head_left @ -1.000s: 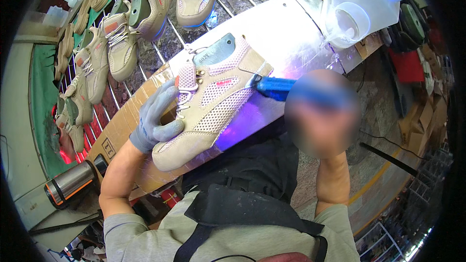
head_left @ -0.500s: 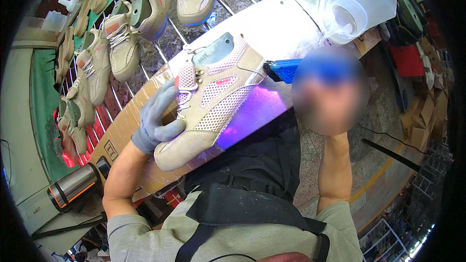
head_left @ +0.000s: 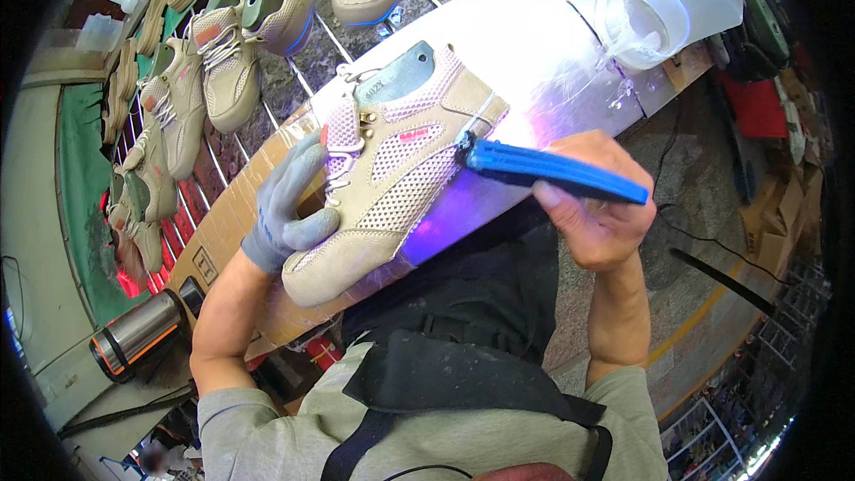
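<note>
A beige mesh shoe [head_left: 392,187] with pale laces and a grey-green piece in its opening lies tilted, its toe toward my body. My left hand [head_left: 289,205], in a grey glove, grips it by the tongue and toe, fingers on one side and thumb over the front. In my bare right hand [head_left: 610,223] is a blue brush [head_left: 561,169], pinched along its handle. The brush's dark bristle tip touches the shoe's lower edge near the heel, by a pale glossy streak. Purple light falls on the white work surface [head_left: 472,205] under the shoe.
Several similar shoes [head_left: 232,80] stand on a metal rack [head_left: 325,31] at the upper left. A translucent plastic jug [head_left: 712,9] holding a cut-out cup sits at the upper right. A steel flask [head_left: 138,338] lies at the lower left, near the cardboard [head_left: 227,240] edge.
The brush has moved left along the shoe's edge, from the heel toward the middle, and my right hand has turned with it. The shoe and left hand have barely shifted.
</note>
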The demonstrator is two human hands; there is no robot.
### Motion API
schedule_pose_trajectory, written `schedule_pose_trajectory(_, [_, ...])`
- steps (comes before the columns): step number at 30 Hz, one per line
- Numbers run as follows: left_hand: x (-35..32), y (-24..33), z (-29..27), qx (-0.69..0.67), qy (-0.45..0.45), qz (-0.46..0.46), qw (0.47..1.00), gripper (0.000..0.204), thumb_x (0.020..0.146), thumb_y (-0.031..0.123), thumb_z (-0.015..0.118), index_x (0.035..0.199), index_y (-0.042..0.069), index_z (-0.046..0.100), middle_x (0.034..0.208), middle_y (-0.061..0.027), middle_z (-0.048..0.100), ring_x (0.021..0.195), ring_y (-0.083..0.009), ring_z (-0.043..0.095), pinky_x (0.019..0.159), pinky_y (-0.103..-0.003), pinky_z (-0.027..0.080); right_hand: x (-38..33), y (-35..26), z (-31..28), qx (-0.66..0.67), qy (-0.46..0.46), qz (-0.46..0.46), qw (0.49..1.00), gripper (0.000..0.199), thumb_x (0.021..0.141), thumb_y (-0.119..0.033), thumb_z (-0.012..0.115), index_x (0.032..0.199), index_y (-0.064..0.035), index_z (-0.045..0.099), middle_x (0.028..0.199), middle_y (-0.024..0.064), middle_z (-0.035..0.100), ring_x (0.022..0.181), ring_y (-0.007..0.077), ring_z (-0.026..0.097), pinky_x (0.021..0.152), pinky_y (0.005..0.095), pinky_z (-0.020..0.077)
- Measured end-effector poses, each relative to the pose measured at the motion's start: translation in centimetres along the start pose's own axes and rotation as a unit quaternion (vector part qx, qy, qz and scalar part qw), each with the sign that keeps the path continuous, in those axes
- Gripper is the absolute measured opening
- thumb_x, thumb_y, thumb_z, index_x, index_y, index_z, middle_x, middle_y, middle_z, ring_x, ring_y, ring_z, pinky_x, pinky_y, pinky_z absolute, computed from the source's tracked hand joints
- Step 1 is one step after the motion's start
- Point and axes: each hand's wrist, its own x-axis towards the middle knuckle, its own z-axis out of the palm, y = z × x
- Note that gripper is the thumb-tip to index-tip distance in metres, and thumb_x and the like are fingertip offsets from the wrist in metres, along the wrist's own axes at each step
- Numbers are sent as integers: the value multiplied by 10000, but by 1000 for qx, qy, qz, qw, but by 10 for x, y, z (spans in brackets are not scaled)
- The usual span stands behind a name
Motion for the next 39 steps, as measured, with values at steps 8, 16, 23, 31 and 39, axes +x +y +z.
schedule_pose_trajectory(8, [1, 6, -1, 57, 8, 28, 998, 535, 819, 137, 790, 1270, 241, 521, 1456, -288, 499, 1223, -550, 598, 950, -571, 574, -2, -6, 2, -24, -31, -47, 998, 211, 779, -1, 807, 972, 21, 725, 834, 132, 730, 747, 258, 723, 661, 317, 562])
schedule_pose_trajectory(16, [-5, 7, 21, 137, 95, 21, 986, 463, 816, 141, 802, 1202, 159, 548, 1438, -294, 506, 1205, -548, 611, 942, -554, 582, -37, 2, 31, 254, 209, 247, 911, 136, 933, -61, 735, 1041, 21, 718, 889, 109, 739, 741, 158, 689, 644, 264, 560])
schedule_pose_trajectory(23, [15, 19, 25, 208, 135, 114, 962, 648, 812, 196, 845, 1374, 131, 529, 1435, -349, 468, 1256, -526, 585, 978, -543, 569, -48, -8, 88, 314, 332, 270, 848, 152, 957, -70, 716, 1081, 18, 722, 991, 133, 750, 832, 187, 732, 619, 273, 606])
schedule_pose_trajectory(31, [-8, -6, 20, 5, 69, -25, 997, 642, 914, 180, 704, 1447, 0, 395, 1520, -348, 423, 1335, -462, 543, 1079, -517, 476, -65, -32, 56, 154, 201, 213, 944, 148, 918, 13, 735, 1057, 48, 698, 883, 48, 684, 761, 81, 607, 689, 218, 487])
schedule_pose_trajectory(39, [-14, 4, 15, -246, 74, -253, 933, 724, 960, 192, 639, 1578, -19, 325, 1573, -266, 424, 1321, -386, 584, 1112, -400, 472, -49, -37, 29, 97, 126, 189, 969, 183, 864, 2, 781, 1027, 55, 717, 964, 123, 717, 872, 175, 664, 820, 283, 520])
